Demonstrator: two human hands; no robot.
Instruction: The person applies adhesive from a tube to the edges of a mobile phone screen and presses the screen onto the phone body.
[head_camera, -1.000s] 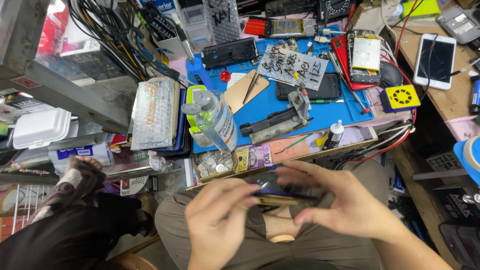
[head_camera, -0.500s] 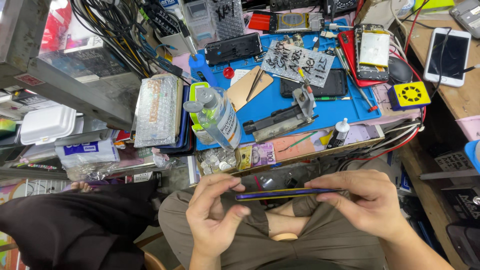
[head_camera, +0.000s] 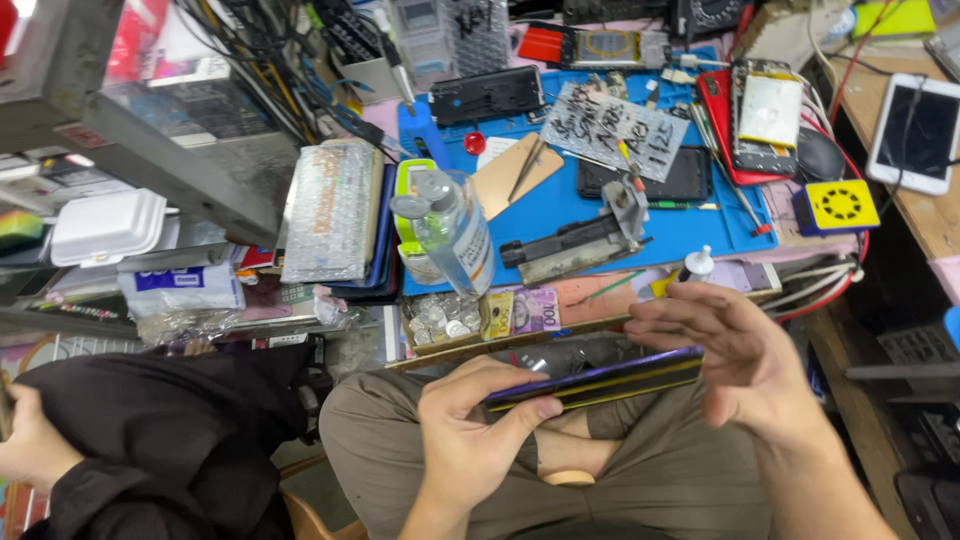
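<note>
Dark smartphone (head_camera: 597, 381) held edge-on above the lap, pinched at its left end by left hand (head_camera: 470, 440); right hand (head_camera: 735, 350) at its right end, fingers spread. Blue work mat (head_camera: 570, 215) beyond.

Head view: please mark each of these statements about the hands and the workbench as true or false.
1. The left hand grips the phone. True.
2. The right hand lies flat on the blue mat. False: it is at the phone's right end, over the lap.
3. A clear bottle is at the mat's left edge. True.
4. The white phone is on the mat. False: it lies on the wooden surface to the right.
5. The coin tray sits below the bottle. True.
</note>
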